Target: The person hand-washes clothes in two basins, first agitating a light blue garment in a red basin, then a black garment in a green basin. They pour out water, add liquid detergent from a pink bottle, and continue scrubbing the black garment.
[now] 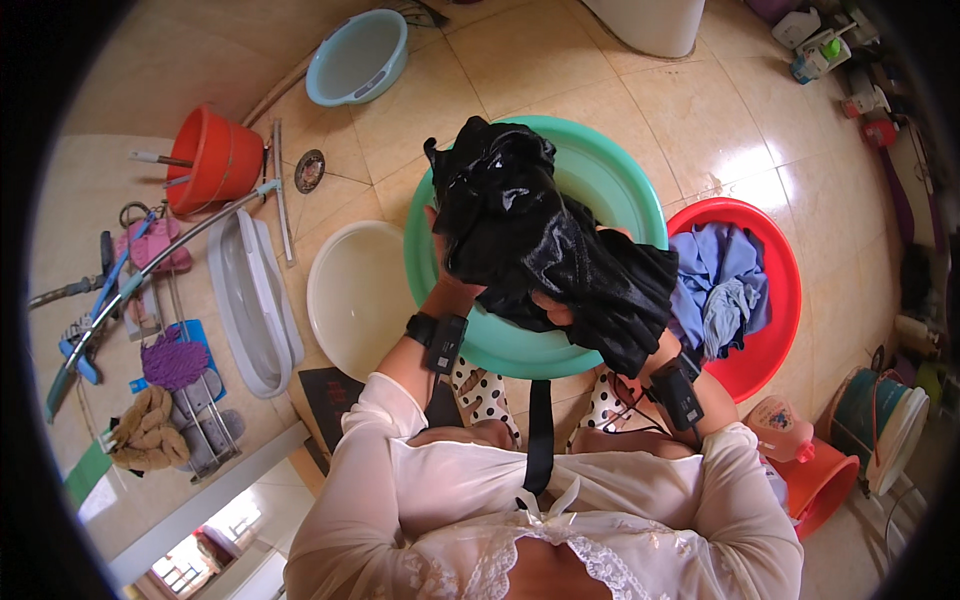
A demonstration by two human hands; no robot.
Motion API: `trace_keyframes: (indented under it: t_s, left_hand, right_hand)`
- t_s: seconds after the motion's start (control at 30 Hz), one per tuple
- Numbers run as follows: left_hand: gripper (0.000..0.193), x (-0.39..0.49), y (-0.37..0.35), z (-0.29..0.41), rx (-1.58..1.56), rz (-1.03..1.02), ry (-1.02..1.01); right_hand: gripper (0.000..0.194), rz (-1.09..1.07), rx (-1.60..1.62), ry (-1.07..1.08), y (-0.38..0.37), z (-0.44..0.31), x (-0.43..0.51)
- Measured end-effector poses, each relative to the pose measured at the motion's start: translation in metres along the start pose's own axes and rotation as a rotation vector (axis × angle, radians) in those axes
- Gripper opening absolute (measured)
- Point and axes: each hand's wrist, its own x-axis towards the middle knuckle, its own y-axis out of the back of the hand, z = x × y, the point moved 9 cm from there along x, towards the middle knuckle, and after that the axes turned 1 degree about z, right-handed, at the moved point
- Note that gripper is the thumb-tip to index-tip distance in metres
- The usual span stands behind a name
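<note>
A wet, shiny black cloth (pixel 525 217) is bunched up over a green plastic basin (pixel 630 169) that stands on the tiled floor. My left hand (pixel 452 259) holds the cloth's left side, its fingers partly behind the fabric. My right hand (pixel 553 307) grips the cloth near its lower middle, and folds of it hang over my right wrist. Some pale liquid shows inside the green basin. To the right, a red basin (pixel 784 330) holds blue garments (pixel 712 262). A cream-coloured basin (pixel 352 292) stands close by on the left.
A light blue basin (pixel 356 56) stands at the back left, beyond a floor drain (pixel 310 171). Left are an orange-red bucket (pixel 214 161), a grey-white tub (pixel 251 300) and a mop pole. A pink bottle (pixel 780 429) and an orange bucket (pixel 821 487) lie near my right side.
</note>
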Motion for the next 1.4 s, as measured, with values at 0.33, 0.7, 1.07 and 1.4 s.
trace_keyframes:
  t_s: [0.33,0.7,1.07,1.4]
  left_hand:
    - [0.091,0.003,0.0,0.021,0.639,0.173,0.148]
    - [0.088,0.005,-0.018,0.008,1.039,0.298,-0.016]
    - [0.038,-0.009,-0.002,0.061,0.569,0.609,-0.343]
    - [0.03,-0.015,-0.04,0.083,0.336,0.403,-0.389]
  right_hand:
    - [0.056,0.58,-0.862,0.104,-0.007,-0.024,-0.022]
    - [0.107,0.895,-2.31,-0.019,-0.043,-0.019,0.0]
    - [0.078,0.591,-1.598,0.677,-0.043,-0.05,-0.025]
    - [0.089,0.562,-0.319,0.281,0.026,0.002,-0.024]
